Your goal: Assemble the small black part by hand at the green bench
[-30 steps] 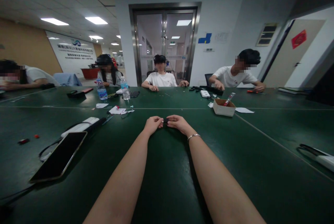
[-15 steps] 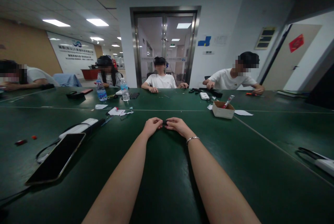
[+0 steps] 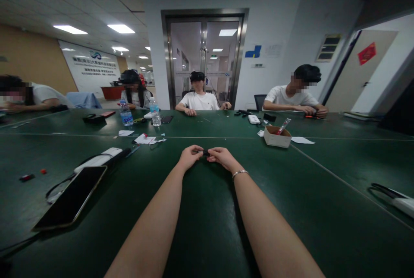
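Note:
Both arms reach out over the dark green table. Between my fingertips is a small black object, too small to tell its kind. My left hand pinches it from the left, thumb and fingers closed. From the right, my right hand grips its other side, also with closed fingers; a silver bracelet is on that wrist. The fingers cover much of the object. It is held just above or at the table surface; I cannot tell which.
A phone and a white device with a black cable lie at left. Paper scraps and water bottles stand beyond. An open cardboard box holding a red-and-clear item is at right. Several people sit across the table.
My hands have drawn slightly apart, and more of the small black object shows between them. Across the table at right, a person's arm has moved in towards their other hand, near an orange item.

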